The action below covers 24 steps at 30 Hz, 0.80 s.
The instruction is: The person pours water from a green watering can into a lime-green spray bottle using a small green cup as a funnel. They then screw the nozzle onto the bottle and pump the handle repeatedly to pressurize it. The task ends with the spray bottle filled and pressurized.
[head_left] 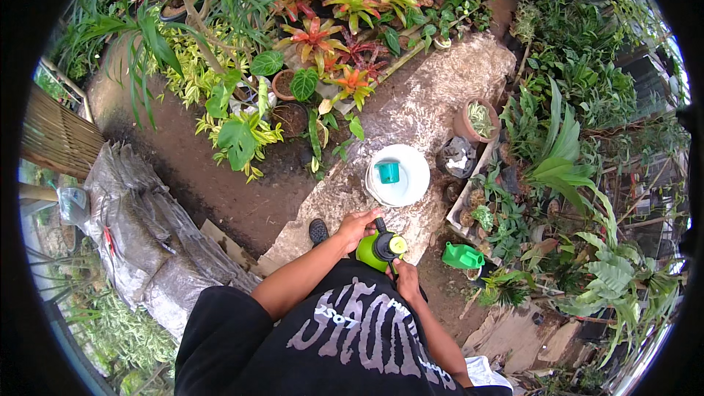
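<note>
A lime-green pressure pump sprayer [367, 252] is close in front of my body, with a black head and a yellow-green pump knob [397, 245]. The fingers of my left hand [356, 227] are at its black nozzle [380, 224]. My right hand [407, 280] grips the black handle on the near side, and part of that handle is hidden by the fingers. Just beyond the sprayer, a white plastic bucket [416, 193] stands on the pale slab. Inside the bucket is a teal plastic cup [388, 172].
A green watering can [463, 256] lies to the right, near a planter trough of small plants. A terracotta pot [466, 124] and a black plastic pot [443, 160] edge the stone slab [308, 220]. Bromeliads [312, 38] grow ahead; stacked grey sheeting [137, 231] is at left.
</note>
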Available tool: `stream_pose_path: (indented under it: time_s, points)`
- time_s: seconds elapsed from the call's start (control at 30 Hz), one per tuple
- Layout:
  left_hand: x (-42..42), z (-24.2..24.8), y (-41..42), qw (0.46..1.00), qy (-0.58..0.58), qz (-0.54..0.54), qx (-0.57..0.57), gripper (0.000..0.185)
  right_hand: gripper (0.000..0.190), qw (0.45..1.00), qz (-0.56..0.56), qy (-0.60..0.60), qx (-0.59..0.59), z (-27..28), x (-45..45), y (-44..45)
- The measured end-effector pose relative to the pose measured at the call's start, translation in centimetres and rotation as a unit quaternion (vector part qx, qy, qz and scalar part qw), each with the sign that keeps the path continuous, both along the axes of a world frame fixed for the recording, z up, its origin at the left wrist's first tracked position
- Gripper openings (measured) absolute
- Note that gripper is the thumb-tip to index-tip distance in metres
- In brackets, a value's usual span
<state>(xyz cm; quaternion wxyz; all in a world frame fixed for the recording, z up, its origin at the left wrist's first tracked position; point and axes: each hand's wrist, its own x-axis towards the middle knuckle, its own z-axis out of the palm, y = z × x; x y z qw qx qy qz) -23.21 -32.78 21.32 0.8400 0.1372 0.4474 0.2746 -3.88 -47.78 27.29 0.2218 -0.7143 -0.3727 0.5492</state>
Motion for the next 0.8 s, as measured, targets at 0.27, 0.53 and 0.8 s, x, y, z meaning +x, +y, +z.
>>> stream_pose_path:
  time_s: [0.27,0.53,0.8]
  points:
    - [2.2,-0.9,2.5,0.997,0.03,-0.065,0.029,0.045,0.055,0.998,-0.003,0.056,0.028,-1.1,3.6,2.8]
    - [0.5,0.4,0.6,0.997,0.063,0.032,0.026,0.047,0.051,0.993,-0.029,0.11,0.024,1.1,7.7,7.2]
    - [2.3,6.1,1.4,0.987,0.113,0.049,0.1,0.045,0.058,0.988,0.093,0.052,0.114,3.9,9.3,10.8]
